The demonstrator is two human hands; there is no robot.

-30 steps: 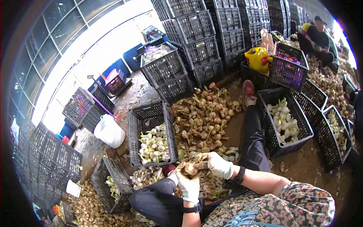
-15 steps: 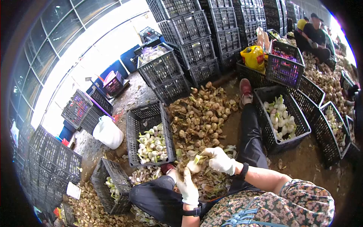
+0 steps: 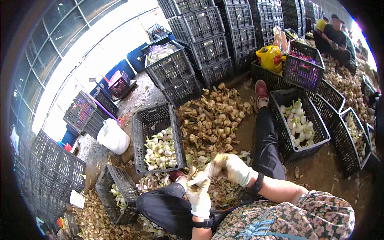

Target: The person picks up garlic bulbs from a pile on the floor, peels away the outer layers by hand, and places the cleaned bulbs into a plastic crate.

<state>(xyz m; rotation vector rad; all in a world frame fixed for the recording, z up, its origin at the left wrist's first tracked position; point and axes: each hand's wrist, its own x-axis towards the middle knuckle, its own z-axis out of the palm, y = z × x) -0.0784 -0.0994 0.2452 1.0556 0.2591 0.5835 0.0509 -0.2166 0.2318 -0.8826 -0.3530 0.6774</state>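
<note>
Your gloved right hand grips a garlic bulb over your lap, just beside the unpeeled garlic pile. Your gloved left hand pinches loose garlic skin, near a black crate.

A brownish, papery-skinned garlic bulb, blurred by motion, is being held aloft just below the near right corner of the black crate carrying white peeled bulbs.

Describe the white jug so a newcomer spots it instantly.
Start at the brown garlic heap; left of it stands a black crate of peeled white bulbs. Left again sits the jug: smooth, white, solid-walled, unlike the black mesh crates.
</note>
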